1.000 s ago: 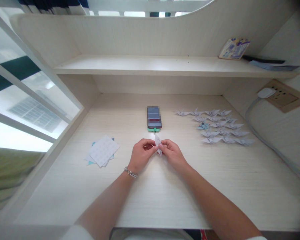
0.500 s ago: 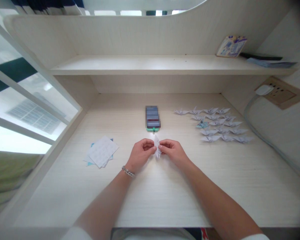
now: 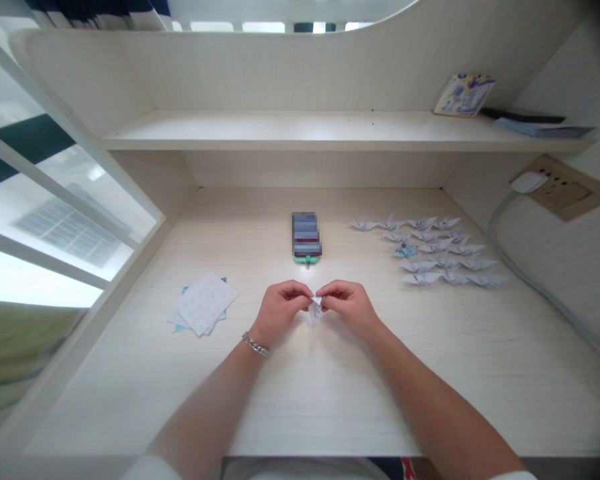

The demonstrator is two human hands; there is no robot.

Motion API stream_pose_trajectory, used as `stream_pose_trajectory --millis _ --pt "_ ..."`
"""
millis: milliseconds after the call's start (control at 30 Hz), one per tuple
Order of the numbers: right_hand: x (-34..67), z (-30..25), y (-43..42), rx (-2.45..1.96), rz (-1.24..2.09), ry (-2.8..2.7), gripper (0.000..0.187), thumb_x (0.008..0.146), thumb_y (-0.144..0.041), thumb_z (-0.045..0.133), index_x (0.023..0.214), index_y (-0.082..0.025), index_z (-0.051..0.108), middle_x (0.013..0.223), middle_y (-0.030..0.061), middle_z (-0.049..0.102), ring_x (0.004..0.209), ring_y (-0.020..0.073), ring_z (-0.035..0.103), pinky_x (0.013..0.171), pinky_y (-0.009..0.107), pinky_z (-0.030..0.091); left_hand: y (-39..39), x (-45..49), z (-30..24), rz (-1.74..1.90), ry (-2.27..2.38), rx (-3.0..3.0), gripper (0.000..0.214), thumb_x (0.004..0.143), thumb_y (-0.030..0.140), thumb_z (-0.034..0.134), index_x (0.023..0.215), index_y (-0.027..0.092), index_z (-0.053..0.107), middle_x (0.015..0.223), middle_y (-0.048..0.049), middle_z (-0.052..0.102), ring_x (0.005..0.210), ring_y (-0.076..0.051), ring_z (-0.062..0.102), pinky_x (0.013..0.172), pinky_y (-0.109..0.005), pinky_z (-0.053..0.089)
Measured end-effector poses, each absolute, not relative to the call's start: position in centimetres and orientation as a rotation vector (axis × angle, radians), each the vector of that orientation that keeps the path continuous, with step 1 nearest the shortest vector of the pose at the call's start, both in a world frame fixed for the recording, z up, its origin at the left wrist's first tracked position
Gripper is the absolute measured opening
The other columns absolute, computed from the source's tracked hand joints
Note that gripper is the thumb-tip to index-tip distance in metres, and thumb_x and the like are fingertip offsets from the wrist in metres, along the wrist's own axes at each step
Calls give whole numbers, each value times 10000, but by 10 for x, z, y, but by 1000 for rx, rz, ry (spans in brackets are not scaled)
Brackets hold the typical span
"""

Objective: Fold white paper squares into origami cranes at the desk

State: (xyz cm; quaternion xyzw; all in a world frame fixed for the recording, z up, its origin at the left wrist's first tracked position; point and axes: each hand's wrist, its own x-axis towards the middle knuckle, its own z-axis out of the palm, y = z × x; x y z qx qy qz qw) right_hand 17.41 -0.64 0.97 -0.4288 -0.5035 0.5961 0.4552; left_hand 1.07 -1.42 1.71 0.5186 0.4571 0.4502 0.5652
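A small piece of folded white paper [image 3: 315, 311] is pinched between both hands above the middle of the desk. My left hand [image 3: 283, 308], with a chain bracelet at the wrist, grips its left side between thumb and fingers. On the other side my right hand [image 3: 349, 303] pinches it the same way, the two sets of fingertips almost meeting. The fingers cover part of the paper. Just beyond the hands lies a phone [image 3: 307, 235] with a blurred screen and a green lower end.
Rows of folded paper cranes [image 3: 437, 260], mostly white, with one blue crane [image 3: 405, 251], stand at the right. Paper sheets [image 3: 206, 303] are stacked at the left. A white cable [image 3: 525, 273] runs from the wall socket [image 3: 565, 187]. A shelf [image 3: 280, 127] spans the back.
The folded paper stood tall between my fingers before; now its upper part is folded down and the rest hangs below my fingertips. Both hands have barely shifted.
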Motion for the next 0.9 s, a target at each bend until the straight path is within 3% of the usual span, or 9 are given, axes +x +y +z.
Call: stream_pose_trajectory --millis 233,500,667,900 --pt "174 10 -8 -1062 1388 -1336 182 643 -290 688 766 -159 654 697 36 653 639 157 607 624 287 511 -14 9 18 1114 1091 1381 74 684 180 612 700 131 665 729 -44 648 692 -138 597 678 -244 473" --pt "173 11 -12 -1119 1067 -1515 146 708 -255 644 822 -165 646 766 55 665 695 173 628 678 300 512 -16 11 12 1145 1076 1323 231 701 241 642 905 135 629 868 -76 658 801 -166 614 749 -286 493" --pt "173 9 -11 -1126 1180 -1466 226 707 -285 647 897 -163 652 832 77 683 755 196 641 722 329 511 -16 11 10 1148 1160 1412 197 719 276 628 861 142 650 854 -77 668 793 -171 617 738 -282 492" --pt "173 4 -7 -1130 1381 -1363 266 672 -360 667 835 -149 680 802 81 692 732 198 635 688 322 504 -17 11 14 1132 1220 1478 192 731 299 608 851 161 665 844 -67 678 780 -172 621 704 -272 492"
